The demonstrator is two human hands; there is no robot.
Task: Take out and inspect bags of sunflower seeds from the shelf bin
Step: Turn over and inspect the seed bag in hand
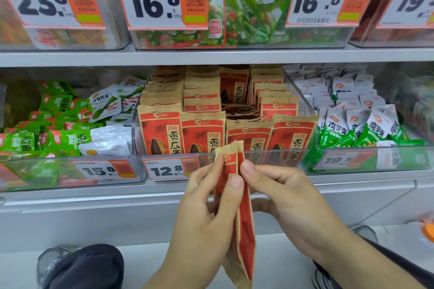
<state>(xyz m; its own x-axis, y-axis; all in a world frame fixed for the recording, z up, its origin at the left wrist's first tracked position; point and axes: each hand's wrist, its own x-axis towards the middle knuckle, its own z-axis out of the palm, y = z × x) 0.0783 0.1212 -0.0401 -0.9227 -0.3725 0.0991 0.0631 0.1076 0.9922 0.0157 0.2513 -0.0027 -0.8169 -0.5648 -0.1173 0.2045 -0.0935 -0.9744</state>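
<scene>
Both hands, left hand (206, 204) and right hand (281, 195), pinch upright sunflower seed bags (244, 218) edge-on, fingers curled.

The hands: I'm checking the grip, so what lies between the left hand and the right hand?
In the head view, the red and tan sunflower seed bags stand edge-on between the left hand and right hand, both pinching them.

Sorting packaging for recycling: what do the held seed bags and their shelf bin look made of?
Red-and-tan sunflower seed bags: likely kraft-style paper, matte and fibrous-looking, with crimped tan edges; any inner lining is hidden. Clear shelf bin: rigid transparent plastic, glossy, with reflections along its front wall.
</scene>
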